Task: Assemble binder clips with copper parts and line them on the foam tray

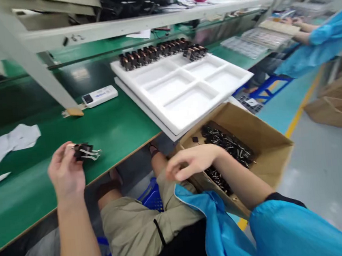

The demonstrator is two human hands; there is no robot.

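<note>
Green table (106,126), black part (83,152) between fingers (67,157)

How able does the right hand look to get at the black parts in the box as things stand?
Probably yes: the right hand looks empty, close to the open box, and no lid covers the black parts.
</note>
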